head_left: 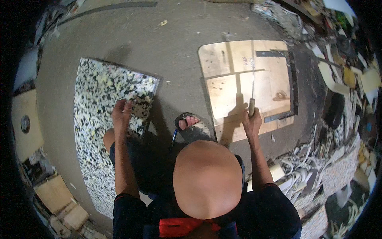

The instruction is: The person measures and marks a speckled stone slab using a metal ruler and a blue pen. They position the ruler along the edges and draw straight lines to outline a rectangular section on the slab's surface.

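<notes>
My left hand (121, 110) is over a speckled black, white and cream foam slab (95, 95) on the left, fingers loosely bent and apart, holding nothing; whether they touch it I cannot tell. My right hand (251, 118) is closed on the wooden handle of a long, thin-bladed knife (252, 99), pointing away from me over a pale wooden board (223, 91). Dark metal strips (274, 53) lie along the board's right side. My bent knee (207, 175) is in the lower middle, with my sandalled foot (189, 123) beyond it, between slab and board.
A blue pen (174, 135) is beside my foot. Heaps of foam offcuts and white strips (298, 167) line the right, with more scraps (278, 18) at the top right. Wooden pieces (53, 191) lie along the left edge. A dark strip (131, 4) lies on the floor at the top.
</notes>
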### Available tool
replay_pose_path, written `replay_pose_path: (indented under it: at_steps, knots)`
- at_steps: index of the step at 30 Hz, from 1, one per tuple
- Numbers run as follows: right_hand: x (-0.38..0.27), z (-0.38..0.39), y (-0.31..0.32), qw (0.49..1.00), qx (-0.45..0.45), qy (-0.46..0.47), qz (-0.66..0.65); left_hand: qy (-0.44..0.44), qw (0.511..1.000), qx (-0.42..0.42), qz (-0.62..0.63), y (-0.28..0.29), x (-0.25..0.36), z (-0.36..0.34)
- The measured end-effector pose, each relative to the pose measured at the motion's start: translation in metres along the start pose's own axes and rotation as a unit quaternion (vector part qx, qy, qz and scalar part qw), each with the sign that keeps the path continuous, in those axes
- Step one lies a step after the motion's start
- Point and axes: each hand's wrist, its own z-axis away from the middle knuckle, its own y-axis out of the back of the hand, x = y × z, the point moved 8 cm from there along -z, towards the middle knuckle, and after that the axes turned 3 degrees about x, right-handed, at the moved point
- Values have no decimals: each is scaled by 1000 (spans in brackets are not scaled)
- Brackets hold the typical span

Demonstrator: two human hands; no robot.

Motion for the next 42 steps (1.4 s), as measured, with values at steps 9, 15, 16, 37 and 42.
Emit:
replay_pose_path:
  at_steps: [9,15,16,37,42]
  knots:
    - [-13,-82,-17,994,24,51,97,24,970,235,-55,-14,-62,7]
    - [-2,-74,-38,941,120,219,230,116,945,238,-192,-54,-63,14]
    - [3,-75,-34,905,174,290,258,111,946,244,-180,-54,-54,7]
    - [-8,-92,-61,950,-192,-194,151,118,978,-141,-94,-137,-39,253]
    - [-63,-63,-106,970,-202,-15,131,55,967,-201,-144,-137,-48,247]
